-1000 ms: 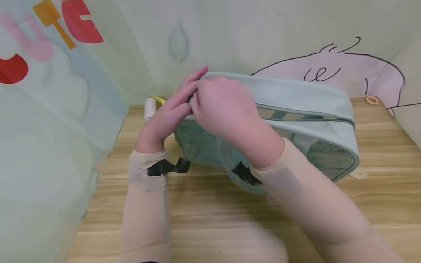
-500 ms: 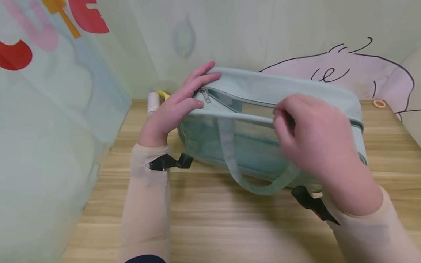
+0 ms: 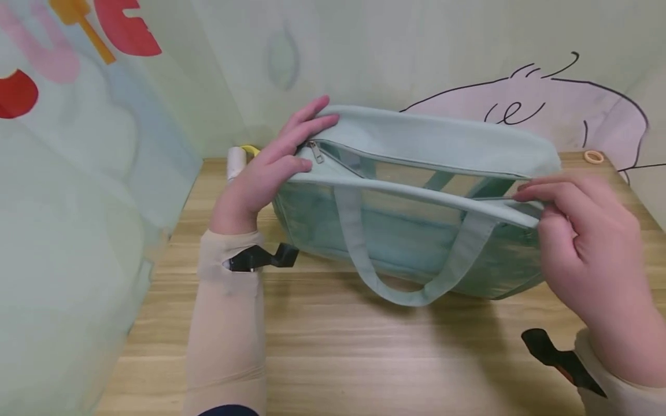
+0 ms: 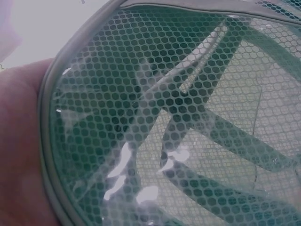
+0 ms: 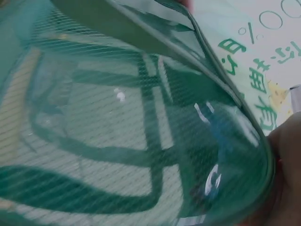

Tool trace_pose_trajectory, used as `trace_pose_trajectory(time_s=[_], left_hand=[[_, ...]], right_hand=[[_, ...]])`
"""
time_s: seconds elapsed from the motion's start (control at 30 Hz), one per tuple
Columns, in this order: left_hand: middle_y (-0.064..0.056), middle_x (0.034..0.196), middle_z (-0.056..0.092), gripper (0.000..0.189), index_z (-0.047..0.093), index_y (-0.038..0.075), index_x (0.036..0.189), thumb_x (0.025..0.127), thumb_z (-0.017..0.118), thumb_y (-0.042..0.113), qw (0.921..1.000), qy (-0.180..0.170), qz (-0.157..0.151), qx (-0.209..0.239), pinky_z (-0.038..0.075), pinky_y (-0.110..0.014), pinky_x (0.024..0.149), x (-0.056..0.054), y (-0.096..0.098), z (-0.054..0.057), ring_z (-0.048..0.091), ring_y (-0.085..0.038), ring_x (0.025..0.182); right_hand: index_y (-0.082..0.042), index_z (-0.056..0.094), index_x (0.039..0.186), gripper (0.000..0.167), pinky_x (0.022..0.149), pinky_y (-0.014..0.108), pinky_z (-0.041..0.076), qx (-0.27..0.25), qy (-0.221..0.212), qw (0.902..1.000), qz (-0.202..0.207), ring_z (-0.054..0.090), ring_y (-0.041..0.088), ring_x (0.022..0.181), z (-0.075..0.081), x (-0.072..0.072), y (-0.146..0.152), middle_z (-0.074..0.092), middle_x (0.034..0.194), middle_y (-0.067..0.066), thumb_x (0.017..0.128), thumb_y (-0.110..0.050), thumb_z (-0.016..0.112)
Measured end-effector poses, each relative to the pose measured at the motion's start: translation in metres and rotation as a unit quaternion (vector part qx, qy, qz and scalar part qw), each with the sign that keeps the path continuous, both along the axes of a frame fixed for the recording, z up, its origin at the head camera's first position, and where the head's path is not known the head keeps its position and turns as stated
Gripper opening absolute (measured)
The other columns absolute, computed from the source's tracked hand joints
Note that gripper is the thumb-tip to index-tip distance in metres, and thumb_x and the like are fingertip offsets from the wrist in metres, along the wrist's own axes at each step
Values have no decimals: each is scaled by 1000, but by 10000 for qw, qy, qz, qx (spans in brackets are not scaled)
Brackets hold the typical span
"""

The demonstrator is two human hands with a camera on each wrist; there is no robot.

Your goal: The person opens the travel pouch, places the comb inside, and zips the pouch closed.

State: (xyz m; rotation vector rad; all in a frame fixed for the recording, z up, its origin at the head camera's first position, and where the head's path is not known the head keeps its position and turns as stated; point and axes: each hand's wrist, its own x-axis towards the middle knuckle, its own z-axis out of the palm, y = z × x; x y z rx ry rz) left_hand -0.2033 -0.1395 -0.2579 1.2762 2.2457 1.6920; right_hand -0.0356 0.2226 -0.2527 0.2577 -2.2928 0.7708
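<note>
A mint-green zip bag (image 3: 416,144) with clear panels and mesh ends stands upright on the table, its top zip parted along most of its length. At its left end my left hand (image 3: 260,173) holds the top, thumb in front and fingers over the back edge. Between them sits the metal zip slider (image 3: 316,151). My right hand (image 3: 593,237) grips the bag's right top corner, its fingertips at the zip edge. A strap handle (image 3: 408,297) hangs down the front. The left wrist view shows the mesh end (image 4: 164,103) close up.
Behind my left hand stands a white cylinder (image 3: 236,163) beside something yellow (image 3: 252,150). An orange ring (image 3: 593,156) lies at the table's back right. Printed fabric walls (image 3: 171,104) border the wooden table (image 3: 333,358) at the back and left.
My right hand has moved from the left end, beside my left hand, along the zip to the right corner. The opening now shows widely parted. My left hand has stayed on the left end.
</note>
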Motion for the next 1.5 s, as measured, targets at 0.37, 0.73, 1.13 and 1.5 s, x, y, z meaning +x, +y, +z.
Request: trace_pose_trajectory(time_s=[0.37, 0.73, 1.13, 1.5], left_hand=[[4, 173, 17, 65, 43, 3, 156, 92, 46, 5, 9999, -85, 35, 74, 10, -42, 124, 3, -13, -3, 8, -9, 159], [3, 173, 18, 64, 43, 1, 156, 92, 48, 6, 9999, -25, -11, 169, 11, -44, 124, 3, -13, -5, 9, -10, 159], [3, 173, 17, 64, 41, 1, 157, 92, 46, 5, 10000, -27, -61, 63, 12, -44, 124, 2, -14, -8, 9, -10, 159], [3, 173, 18, 66, 42, 1, 156, 90, 46, 3, 10000, 26, 23, 78, 12, -42, 123, 1, -19, -7, 10, -10, 159]], right_hand=[[19, 60, 125, 33, 86, 17, 48, -2500, -283, 9612, 1131, 61, 19, 102, -33, 11, 29, 67, 118, 14, 97, 14, 44], [9, 66, 118, 23, 83, 4, 38, -906, -1363, 9862, -264, 52, -9, 102, -100, -3, 94, 61, 114, -18, 98, 4, 57], [22, 42, 137, 61, 93, 78, 29, 1044, -3684, 9198, -858, 31, 69, 118, -146, -16, 137, 37, 133, 49, 93, -14, 63], [12, 47, 139, 65, 86, 75, 31, 1230, -3892, 9081, -935, 31, 66, 117, -156, -15, 143, 37, 131, 44, 98, -35, 66]])
